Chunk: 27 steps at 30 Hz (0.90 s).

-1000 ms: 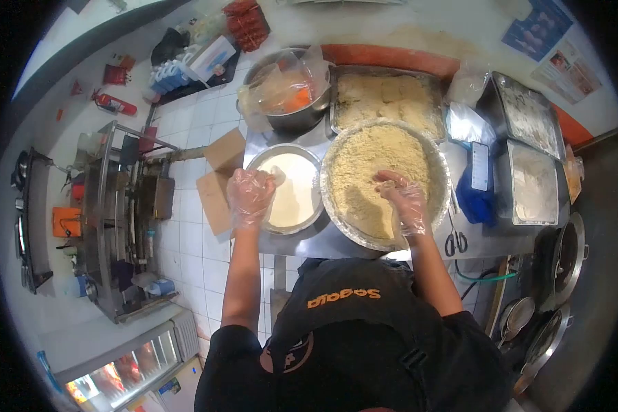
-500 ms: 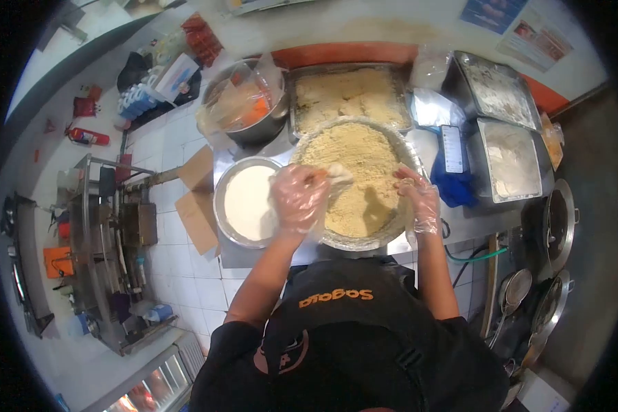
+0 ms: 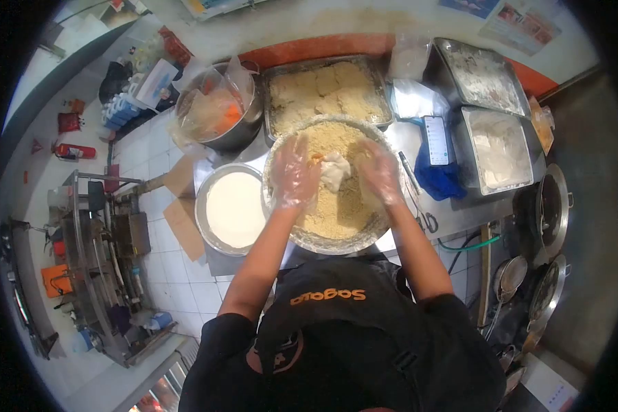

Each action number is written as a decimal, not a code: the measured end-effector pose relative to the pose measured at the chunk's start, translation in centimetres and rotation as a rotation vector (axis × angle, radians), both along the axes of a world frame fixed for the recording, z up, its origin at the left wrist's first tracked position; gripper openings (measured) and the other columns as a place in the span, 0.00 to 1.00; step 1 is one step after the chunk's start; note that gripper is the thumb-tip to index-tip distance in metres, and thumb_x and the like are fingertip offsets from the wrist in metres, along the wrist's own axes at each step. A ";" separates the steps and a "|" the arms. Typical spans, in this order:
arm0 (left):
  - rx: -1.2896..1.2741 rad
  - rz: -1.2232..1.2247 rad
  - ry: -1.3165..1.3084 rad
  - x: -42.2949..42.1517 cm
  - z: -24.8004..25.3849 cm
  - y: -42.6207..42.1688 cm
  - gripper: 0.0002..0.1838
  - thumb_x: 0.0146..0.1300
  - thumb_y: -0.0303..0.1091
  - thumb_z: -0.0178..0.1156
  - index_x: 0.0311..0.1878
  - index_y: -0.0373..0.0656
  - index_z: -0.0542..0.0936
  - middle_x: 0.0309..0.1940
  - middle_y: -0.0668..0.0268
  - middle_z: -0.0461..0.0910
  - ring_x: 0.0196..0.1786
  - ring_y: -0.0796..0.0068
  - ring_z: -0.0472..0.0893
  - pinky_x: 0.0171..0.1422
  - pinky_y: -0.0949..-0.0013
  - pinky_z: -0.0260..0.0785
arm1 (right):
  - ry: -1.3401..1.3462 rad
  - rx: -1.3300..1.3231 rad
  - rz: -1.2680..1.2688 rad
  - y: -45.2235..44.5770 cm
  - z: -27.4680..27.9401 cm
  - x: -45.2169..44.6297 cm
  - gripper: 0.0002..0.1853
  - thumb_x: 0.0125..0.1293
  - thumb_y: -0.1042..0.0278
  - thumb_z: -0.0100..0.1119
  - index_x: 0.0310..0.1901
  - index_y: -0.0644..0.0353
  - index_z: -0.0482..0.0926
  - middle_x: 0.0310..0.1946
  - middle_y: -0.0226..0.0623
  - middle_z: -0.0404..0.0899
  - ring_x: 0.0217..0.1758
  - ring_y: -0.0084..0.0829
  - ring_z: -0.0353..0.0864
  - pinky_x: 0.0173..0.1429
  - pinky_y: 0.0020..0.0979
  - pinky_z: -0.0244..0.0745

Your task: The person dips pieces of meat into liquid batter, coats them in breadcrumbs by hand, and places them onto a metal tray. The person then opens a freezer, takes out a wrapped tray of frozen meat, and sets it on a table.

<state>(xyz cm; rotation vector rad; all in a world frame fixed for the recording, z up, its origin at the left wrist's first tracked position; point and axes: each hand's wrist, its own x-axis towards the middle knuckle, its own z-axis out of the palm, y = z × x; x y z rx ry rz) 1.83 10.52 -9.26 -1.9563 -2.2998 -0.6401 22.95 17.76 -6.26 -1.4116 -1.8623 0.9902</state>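
A wide metal bowl (image 3: pixel 307 242) full of yellowish crumbs (image 3: pixel 343 202) stands in front of me. On the crumbs lies a white, wet-coated piece of food (image 3: pixel 334 172) with a bit of orange at its left side; its kind is hard to tell. My left hand (image 3: pixel 296 173), in a clear plastic glove, is open at the bowl's left side, beside the piece. On the other side, my gloved right hand (image 3: pixel 379 173) is blurred, its fingers apparently stretched out over the crumbs and apart from the piece. To the left sits a round pan (image 3: pixel 204 230) of white batter or flour (image 3: pixel 234 209).
Behind the bowl is a tray of crumbs (image 3: pixel 326 89), with a pot (image 3: pixel 244 130) holding plastic bags at its left. A phone (image 3: pixel 435 141) lies on a blue cloth (image 3: pixel 436 180). Metal containers (image 3: pixel 498 147) stand right; scissors (image 3: pixel 427 221) lie near the bowl.
The white-coated piece has left my left hand and now lies on the crumbs. My left hand has come over the bowl, and my right hand has moved inward and forward.
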 end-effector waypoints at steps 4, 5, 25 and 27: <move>-0.254 -0.007 -0.052 -0.4 1.6 2.8 0.37 0.68 0.49 0.56 0.77 0.44 0.65 0.70 0.42 0.67 0.70 0.41 0.68 0.75 0.47 0.61 | -0.482 0.025 0.044 2.6 2.3 -5.7 0.25 0.64 0.50 0.62 0.51 0.66 0.83 0.44 0.56 0.84 0.52 0.50 0.84 0.60 0.43 0.77; -0.318 0.016 -0.054 0.0 2.3 3.2 0.37 0.68 0.49 0.55 0.77 0.44 0.65 0.69 0.41 0.67 0.70 0.40 0.68 0.75 0.46 0.61 | -0.628 0.048 0.079 2.9 3.3 -6.7 0.26 0.63 0.49 0.62 0.50 0.65 0.83 0.43 0.55 0.84 0.52 0.50 0.83 0.60 0.44 0.77; -0.363 -0.221 -0.516 -3.7 5.5 2.4 0.28 0.58 0.37 0.62 0.64 0.43 0.78 0.65 0.51 0.76 0.70 0.54 0.73 0.78 0.57 0.62 | -0.079 -0.490 0.353 6.9 2.9 -3.1 0.27 0.57 0.64 0.71 0.60 0.58 0.82 0.51 0.43 0.85 0.50 0.33 0.85 0.57 0.33 0.78; -0.351 -0.249 -0.364 -3.5 3.5 0.1 0.29 0.61 0.35 0.59 0.68 0.41 0.73 0.68 0.50 0.72 0.72 0.53 0.70 0.79 0.55 0.60 | -0.119 -0.375 0.302 5.9 0.6 -1.7 0.25 0.58 0.65 0.70 0.59 0.58 0.82 0.50 0.42 0.85 0.49 0.33 0.85 0.57 0.32 0.78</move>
